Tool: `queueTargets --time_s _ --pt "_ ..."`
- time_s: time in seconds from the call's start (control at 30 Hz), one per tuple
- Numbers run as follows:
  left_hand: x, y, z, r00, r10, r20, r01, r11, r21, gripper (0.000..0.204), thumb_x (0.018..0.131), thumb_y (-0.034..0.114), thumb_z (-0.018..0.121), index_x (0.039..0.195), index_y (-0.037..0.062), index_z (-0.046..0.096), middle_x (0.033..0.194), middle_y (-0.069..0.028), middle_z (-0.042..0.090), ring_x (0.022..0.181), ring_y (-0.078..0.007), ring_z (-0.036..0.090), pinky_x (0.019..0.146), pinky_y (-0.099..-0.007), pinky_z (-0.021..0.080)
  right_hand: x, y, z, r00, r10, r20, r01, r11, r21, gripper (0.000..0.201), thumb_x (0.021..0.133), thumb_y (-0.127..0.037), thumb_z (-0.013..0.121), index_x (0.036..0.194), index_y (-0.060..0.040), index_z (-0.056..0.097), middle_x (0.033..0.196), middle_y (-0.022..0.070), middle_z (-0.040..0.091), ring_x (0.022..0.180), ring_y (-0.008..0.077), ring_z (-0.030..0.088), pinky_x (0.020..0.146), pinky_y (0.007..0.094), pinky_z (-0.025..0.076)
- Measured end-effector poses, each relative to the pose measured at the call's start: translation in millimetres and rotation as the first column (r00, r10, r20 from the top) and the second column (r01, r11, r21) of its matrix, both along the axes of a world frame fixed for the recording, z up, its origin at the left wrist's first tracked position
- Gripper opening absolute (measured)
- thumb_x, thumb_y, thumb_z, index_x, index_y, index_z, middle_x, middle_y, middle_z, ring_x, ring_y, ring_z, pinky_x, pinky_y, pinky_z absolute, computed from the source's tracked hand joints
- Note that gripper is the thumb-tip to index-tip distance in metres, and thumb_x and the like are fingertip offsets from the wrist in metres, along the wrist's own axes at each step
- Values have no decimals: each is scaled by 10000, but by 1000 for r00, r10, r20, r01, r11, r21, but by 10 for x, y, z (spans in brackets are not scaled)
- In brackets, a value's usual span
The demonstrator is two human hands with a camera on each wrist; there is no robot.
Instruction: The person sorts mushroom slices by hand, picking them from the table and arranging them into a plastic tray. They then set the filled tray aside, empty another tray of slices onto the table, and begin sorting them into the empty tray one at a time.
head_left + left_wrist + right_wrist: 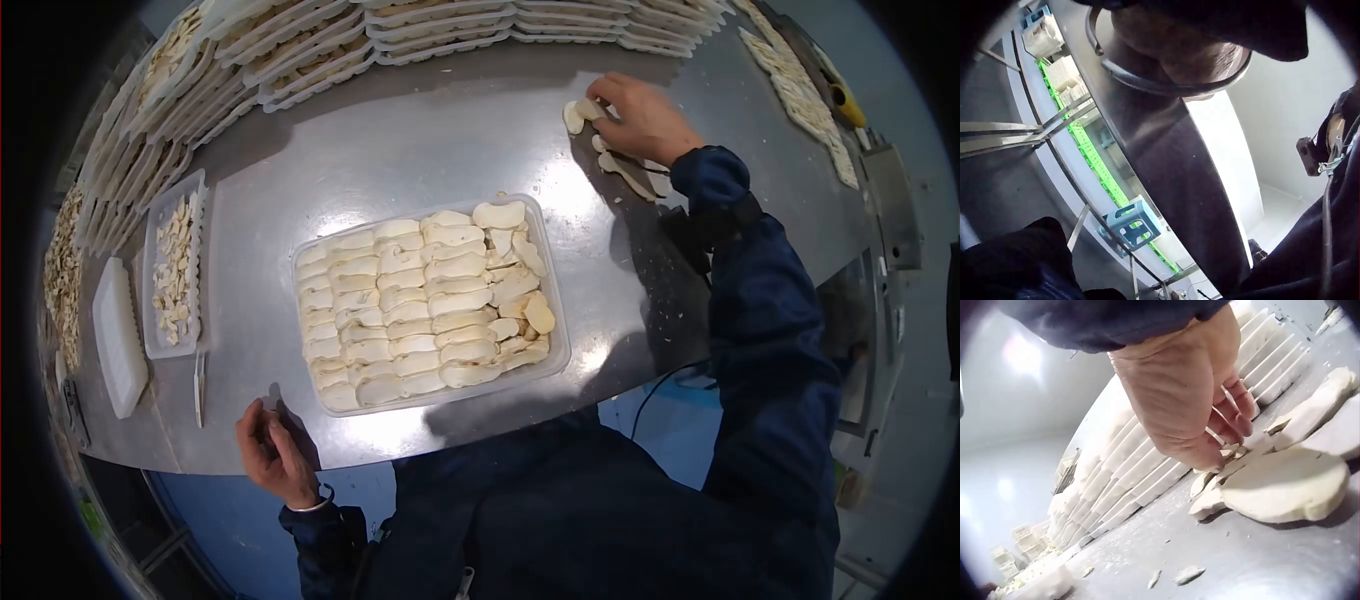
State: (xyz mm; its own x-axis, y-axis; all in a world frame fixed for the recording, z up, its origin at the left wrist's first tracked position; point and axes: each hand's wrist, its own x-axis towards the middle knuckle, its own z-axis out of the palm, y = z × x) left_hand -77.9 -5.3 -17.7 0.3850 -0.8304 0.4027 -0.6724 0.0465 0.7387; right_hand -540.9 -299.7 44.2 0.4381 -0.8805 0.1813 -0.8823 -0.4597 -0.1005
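Observation:
My right hand (pixel 645 118) is at the far right of the metal table, its thumb and fingers pinching a pale mushroom slice (pixel 590 109). Other loose slices lie right beside it; in the right wrist view a broad oval mushroom slice (pixel 1285 487) rests on the metal just in front of the fingertips. A clear plastic tray (pixel 562 340) sits mid-table, laid with overlapping rows of mushroom slices (pixel 400 300), with smaller pieces along its right side. Holding nothing, my left hand (pixel 277 455) hangs loosely curled at the table's front edge; its fingers are out of the left wrist view.
Stacked trays (pixel 440 30) of slices line the back and left. A white tray (pixel 201 300) of small pieces stands at left, beside an upturned white tray (pixel 120 340) and a slim knife-like tool (pixel 200 390). A yellow-handled tool (pixel 847 105) lies far right.

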Motion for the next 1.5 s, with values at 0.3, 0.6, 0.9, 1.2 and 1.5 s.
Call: queueTargets --time_s 0.3,0.6,0.9,1.2,1.5 --pt "-54 -19 70 996 33 77 -35 999 18 215 928 1 528 1132 -43 580 913 -62 579 793 -109 531 712 -211 417 164 957 356 992 100 82 -104 993 50 259 743 -143 667 948 -3 594 908 141 577 885 338 567 766 423 459" --pt "-22 -11 15 1000 -2 -21 2 1000 -26 234 928 -8 529 1154 -42 582 946 -66 592 829 -108 554 756 -214 444 291 1348 73 985 -17 172 -8 990 141 250 756 -128 648 956 0 572 935 156 556 895 330 566 785 418 464" --pt "-19 -22 29 999 11 48 -9 999 -42 214 916 -8 540 1121 -36 596 888 -52 589 739 -90 532 668 -198 425 327 1260 101 974 32 224 -49 996 71 240 744 -132 655 919 1 557 880 136 552 843 323 568 734 409 463" --pt "-40 -28 59 996 20 84 -18 1000 -22 203 912 -14 549 1107 -37 597 861 -40 568 690 -77 484 629 -184 395 937 1193 177 932 278 233 -271 961 -61 230 716 -118 656 882 -15 533 841 120 515 799 295 532 705 394 422" --pt "-27 -37 39 994 9 112 -5 999 -36 206 911 -24 544 1110 -41 593 864 -45 562 675 -76 467 619 -188 391 970 1197 162 942 282 183 -274 959 -66 227 712 -107 661 863 -10 523 833 115 506 792 282 526 701 392 423"
